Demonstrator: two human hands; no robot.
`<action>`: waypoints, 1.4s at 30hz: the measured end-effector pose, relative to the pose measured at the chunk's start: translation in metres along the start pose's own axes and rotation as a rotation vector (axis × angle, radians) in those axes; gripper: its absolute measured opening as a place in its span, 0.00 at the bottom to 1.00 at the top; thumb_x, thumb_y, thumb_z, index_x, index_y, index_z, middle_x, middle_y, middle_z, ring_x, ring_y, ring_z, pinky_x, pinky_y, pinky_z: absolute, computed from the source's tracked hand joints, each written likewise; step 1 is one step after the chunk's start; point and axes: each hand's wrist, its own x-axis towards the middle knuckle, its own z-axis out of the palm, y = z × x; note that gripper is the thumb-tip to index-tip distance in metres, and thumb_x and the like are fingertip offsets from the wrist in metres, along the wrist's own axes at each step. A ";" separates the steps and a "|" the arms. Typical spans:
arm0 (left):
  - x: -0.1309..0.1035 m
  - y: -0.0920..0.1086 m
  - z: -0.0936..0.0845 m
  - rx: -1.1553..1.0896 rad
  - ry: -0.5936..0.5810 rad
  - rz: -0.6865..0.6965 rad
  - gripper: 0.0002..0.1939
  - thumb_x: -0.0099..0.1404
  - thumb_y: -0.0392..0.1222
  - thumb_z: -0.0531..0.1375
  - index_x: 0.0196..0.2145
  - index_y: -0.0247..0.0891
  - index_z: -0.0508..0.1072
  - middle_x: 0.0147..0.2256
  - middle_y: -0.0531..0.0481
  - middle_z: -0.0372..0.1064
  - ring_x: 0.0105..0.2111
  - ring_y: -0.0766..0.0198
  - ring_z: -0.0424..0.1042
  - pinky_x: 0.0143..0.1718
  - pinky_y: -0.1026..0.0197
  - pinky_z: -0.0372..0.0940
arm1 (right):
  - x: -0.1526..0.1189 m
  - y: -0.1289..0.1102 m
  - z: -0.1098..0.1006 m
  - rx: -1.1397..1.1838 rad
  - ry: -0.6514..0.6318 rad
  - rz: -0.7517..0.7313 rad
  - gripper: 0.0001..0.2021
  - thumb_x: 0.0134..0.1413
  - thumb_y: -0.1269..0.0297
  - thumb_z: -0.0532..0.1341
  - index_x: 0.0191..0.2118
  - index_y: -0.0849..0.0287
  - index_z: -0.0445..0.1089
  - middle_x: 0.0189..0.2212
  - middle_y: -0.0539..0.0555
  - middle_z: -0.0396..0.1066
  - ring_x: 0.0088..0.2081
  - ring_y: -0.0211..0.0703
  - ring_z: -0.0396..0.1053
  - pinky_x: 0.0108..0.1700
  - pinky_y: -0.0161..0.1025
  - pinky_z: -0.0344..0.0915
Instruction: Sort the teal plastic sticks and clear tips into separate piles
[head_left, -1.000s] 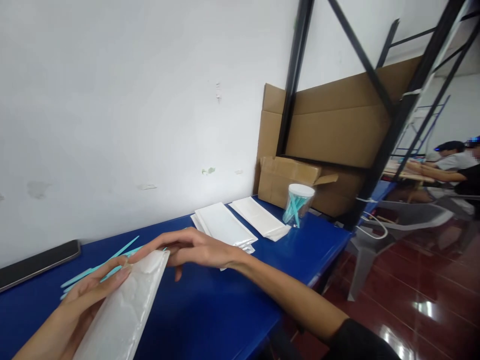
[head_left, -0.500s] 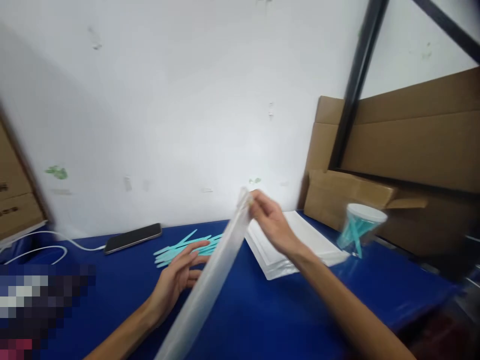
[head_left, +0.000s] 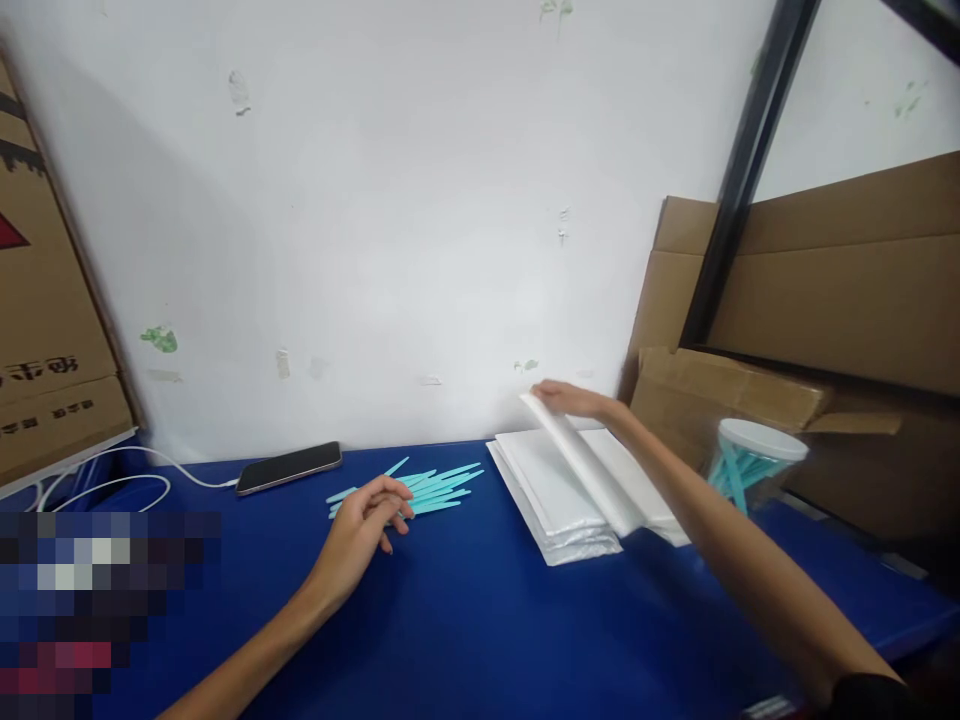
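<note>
My right hand [head_left: 566,397] pinches the top end of a white plastic sleeve [head_left: 589,465], which hangs tilted over a stack of white packets [head_left: 544,490] on the blue table. Near the middle, my left hand [head_left: 379,505] hovers with loosely curled fingers apart and nothing in them. Just behind it lies a loose pile of turquoise sticks [head_left: 442,487], partly hidden by the fingers. A clear cup with a white rim [head_left: 761,440] holds more turquoise sticks at the right.
A phone [head_left: 289,468] with a white cable [head_left: 184,470] lies at the back left. Cardboard boxes stand at the left [head_left: 56,330] and right [head_left: 840,290]. A black metal post [head_left: 742,200] rises at the right. The wall [head_left: 420,250] bounds the table's back.
My right hand has carried the white sleeve to the right, from the middle of the table to over the packet stack. My left hand is no longer beside the sleeve. The view has shifted slightly.
</note>
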 end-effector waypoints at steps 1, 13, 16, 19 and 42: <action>0.000 0.000 0.000 0.055 0.021 0.023 0.12 0.64 0.49 0.54 0.35 0.40 0.71 0.31 0.49 0.72 0.32 0.57 0.74 0.26 0.62 0.64 | 0.005 0.006 0.015 -0.038 -0.084 0.035 0.16 0.64 0.57 0.61 0.51 0.61 0.69 0.47 0.55 0.72 0.43 0.45 0.73 0.43 0.46 0.73; -0.008 0.007 0.002 0.538 0.000 0.186 0.11 0.67 0.40 0.50 0.33 0.43 0.71 0.32 0.55 0.72 0.27 0.62 0.66 0.30 0.59 0.58 | 0.025 0.031 0.038 -0.433 -0.365 0.211 0.15 0.65 0.58 0.60 0.54 0.58 0.69 0.53 0.58 0.69 0.49 0.48 0.71 0.50 0.51 0.71; -0.008 0.007 0.001 0.604 -0.003 0.203 0.12 0.68 0.39 0.49 0.34 0.43 0.71 0.33 0.54 0.72 0.29 0.62 0.68 0.31 0.59 0.60 | 0.024 0.025 0.049 -0.488 -0.339 0.200 0.16 0.65 0.58 0.60 0.54 0.58 0.68 0.53 0.58 0.69 0.49 0.48 0.71 0.50 0.51 0.71; -0.006 0.006 0.000 0.682 0.000 0.211 0.13 0.69 0.39 0.48 0.35 0.43 0.71 0.34 0.52 0.72 0.33 0.60 0.69 0.34 0.58 0.63 | 0.018 0.022 0.058 -0.509 -0.300 0.178 0.17 0.65 0.57 0.61 0.55 0.59 0.68 0.53 0.58 0.69 0.49 0.49 0.71 0.50 0.52 0.71; 0.009 -0.020 -0.009 1.286 -0.096 0.364 0.24 0.75 0.50 0.45 0.57 0.35 0.69 0.52 0.35 0.66 0.49 0.46 0.63 0.50 0.44 0.60 | -0.092 -0.130 0.029 -0.290 0.517 -0.608 0.12 0.66 0.71 0.54 0.52 0.55 0.67 0.47 0.58 0.68 0.49 0.48 0.67 0.52 0.49 0.64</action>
